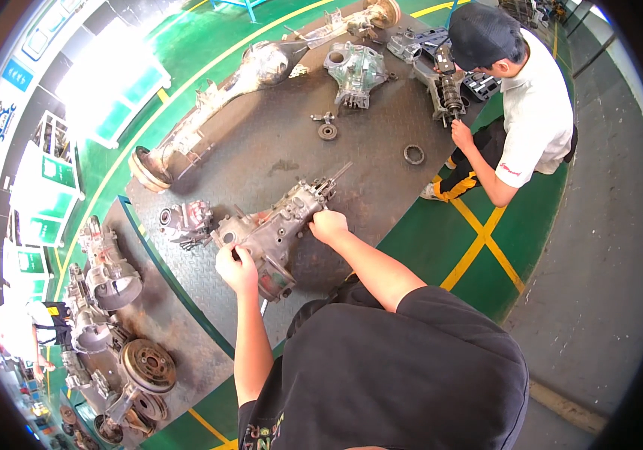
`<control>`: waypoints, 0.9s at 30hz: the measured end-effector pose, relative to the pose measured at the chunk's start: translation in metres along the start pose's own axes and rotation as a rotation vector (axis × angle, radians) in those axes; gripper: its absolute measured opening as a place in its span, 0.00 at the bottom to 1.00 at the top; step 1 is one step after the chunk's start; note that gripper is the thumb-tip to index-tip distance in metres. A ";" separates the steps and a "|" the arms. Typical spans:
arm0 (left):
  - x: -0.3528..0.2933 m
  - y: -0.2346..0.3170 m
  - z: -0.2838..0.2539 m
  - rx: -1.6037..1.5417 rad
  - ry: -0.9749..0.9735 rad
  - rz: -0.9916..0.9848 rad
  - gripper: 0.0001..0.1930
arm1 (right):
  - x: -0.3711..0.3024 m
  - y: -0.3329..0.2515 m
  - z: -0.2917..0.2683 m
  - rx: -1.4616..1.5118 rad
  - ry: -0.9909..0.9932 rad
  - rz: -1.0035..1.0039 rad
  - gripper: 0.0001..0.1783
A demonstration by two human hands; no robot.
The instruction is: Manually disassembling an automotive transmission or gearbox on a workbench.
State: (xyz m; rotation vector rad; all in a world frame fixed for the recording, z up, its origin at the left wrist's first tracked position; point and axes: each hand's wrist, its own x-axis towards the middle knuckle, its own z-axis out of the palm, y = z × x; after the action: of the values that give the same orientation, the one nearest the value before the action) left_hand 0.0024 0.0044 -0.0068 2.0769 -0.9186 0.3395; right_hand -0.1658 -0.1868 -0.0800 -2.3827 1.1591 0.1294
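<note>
The left hand's (236, 266) fingertips are tucked against the gearbox housing (272, 232), so what they pinch cannot be told. The right hand (329, 223) covers part of the housing's near side. At the platform's (276, 161) far edge, the axle assembly's (370, 16) end is cut off by the picture's rim. The co-worker's hand (461, 133) hides the lower end of the gear shaft (449, 86). Parts at the lower left are too small and bent to identify.

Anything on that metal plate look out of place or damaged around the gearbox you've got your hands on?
Nothing stands out. The gearbox housing lies on its side on the checkered plate, left hand and right hand both on it. A loose ring and a small round part lie apart, undamaged as far as visible.
</note>
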 end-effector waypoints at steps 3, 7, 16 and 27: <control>-0.001 0.001 0.000 -0.008 0.012 0.013 0.07 | 0.003 0.003 0.004 0.019 -0.004 -0.012 0.16; 0.002 0.006 0.001 -0.025 0.006 0.011 0.07 | 0.012 0.014 0.017 -0.061 -0.029 -0.072 0.15; 0.001 0.008 -0.003 -0.055 -0.012 -0.030 0.06 | -0.003 0.008 0.001 -0.044 0.008 -0.092 0.16; 0.000 0.009 -0.003 -0.057 -0.016 -0.035 0.05 | -0.002 0.003 0.000 -0.006 0.002 -0.056 0.15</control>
State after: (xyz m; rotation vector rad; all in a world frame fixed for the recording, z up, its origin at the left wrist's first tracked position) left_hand -0.0038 0.0025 0.0004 2.0442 -0.8904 0.2752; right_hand -0.1690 -0.1869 -0.0810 -2.4185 1.0928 0.1123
